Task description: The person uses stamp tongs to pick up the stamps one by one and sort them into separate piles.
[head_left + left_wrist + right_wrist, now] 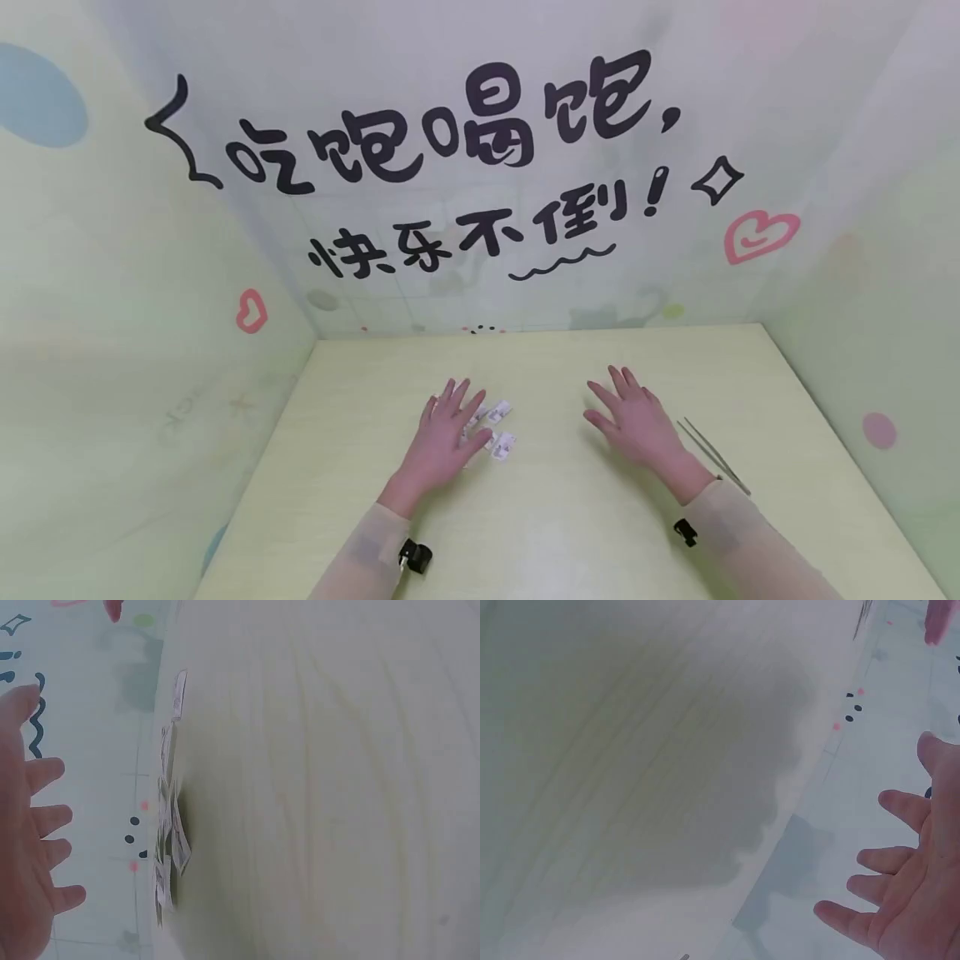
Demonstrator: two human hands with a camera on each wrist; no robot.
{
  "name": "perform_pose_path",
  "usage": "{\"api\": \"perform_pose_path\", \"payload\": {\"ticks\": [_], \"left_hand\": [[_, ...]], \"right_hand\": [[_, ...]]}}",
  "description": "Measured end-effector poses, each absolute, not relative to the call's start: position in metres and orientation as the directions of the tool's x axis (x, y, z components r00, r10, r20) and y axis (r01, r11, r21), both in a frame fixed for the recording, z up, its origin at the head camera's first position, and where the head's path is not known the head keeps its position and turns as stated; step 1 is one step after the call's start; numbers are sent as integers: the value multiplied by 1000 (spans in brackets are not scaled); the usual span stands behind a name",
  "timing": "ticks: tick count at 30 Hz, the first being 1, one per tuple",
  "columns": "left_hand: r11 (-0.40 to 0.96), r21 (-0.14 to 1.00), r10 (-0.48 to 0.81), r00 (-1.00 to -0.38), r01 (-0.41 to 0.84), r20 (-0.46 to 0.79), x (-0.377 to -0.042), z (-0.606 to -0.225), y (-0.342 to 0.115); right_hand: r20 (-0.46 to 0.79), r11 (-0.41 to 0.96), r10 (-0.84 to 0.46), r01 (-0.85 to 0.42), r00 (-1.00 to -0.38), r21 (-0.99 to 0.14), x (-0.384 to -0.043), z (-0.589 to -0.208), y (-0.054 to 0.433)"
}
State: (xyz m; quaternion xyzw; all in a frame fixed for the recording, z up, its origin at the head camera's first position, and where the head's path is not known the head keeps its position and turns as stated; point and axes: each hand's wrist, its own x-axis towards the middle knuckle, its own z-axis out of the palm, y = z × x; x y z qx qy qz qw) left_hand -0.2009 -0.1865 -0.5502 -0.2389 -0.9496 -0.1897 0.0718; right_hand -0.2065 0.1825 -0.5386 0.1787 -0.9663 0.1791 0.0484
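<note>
My left hand [442, 440] hovers with fingers spread over a loose pile of small white printed paper pieces [502, 446]. It covers part of them in the head view. From the left wrist view the paper pieces [178, 840] lie low on the table, some bent up at their edges, with the left hand [26, 847] raised above. My right hand [637, 423] is held over the table, fingers apart and nothing in them. Just right of it lies a pair of metal tweezers [712, 454]. The right wrist view shows the right hand [911, 877] over its shadow.
The pale wooden table [555, 533] meets a back wall [525, 300] with large dark lettering. Side walls [862, 333] stand at left and right. Black wrist straps [416, 556] sit on both sleeves.
</note>
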Motion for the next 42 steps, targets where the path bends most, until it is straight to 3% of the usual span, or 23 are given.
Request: {"api": "perform_pose_path", "payload": {"ticks": [9, 14, 20, 31, 42], "left_hand": [[718, 557, 312, -908, 419, 281, -206, -557, -180], [698, 611, 261, -927, 373, 268, -216, -565, -170], [720, 603, 240, -938, 344, 248, -226, -564, -158], [750, 608, 238, -964, 260, 119, -244, -561, -147], [713, 678, 210, -977, 181, 40, -249, -562, -151]], "right_hand": [[114, 772, -278, -292, -954, -564, -203, -536, 222], [87, 721, -195, -203, -977, -662, -192, -538, 257], [64, 720, -117, -129, -991, -682, -177, -539, 296], [-170, 742, -59, 71, -984, -667, -165, -541, 334], [-201, 750, -114, 48, -973, -660, -170, -551, 337]]}}
